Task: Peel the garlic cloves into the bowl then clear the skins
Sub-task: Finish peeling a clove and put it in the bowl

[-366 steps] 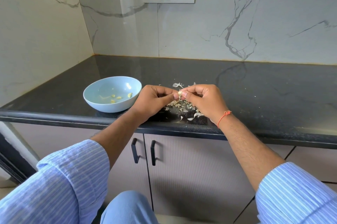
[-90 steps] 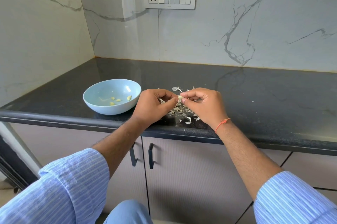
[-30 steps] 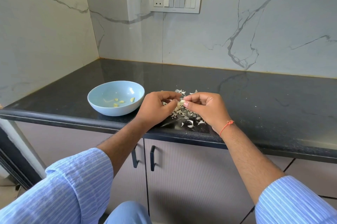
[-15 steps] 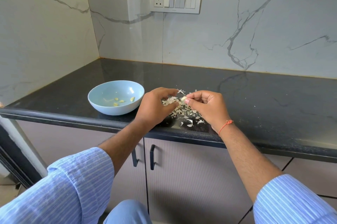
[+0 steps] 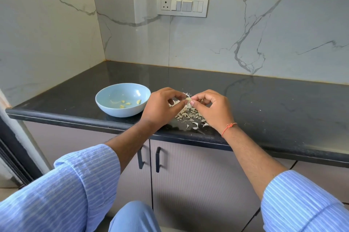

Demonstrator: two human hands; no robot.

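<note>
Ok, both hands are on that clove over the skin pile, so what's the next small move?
Probably finish stripping the skin. The left hand and right hand both pinch the garlic clove above the skins; once bare, it likely goes left into the blue bowl, which already holds peeled cloves.

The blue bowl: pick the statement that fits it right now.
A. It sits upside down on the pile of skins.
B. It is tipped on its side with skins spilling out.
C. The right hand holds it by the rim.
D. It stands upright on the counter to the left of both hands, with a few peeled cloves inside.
D. The blue bowl stands upright on the counter, left of the left hand and right hand, with peeled cloves inside.
</note>
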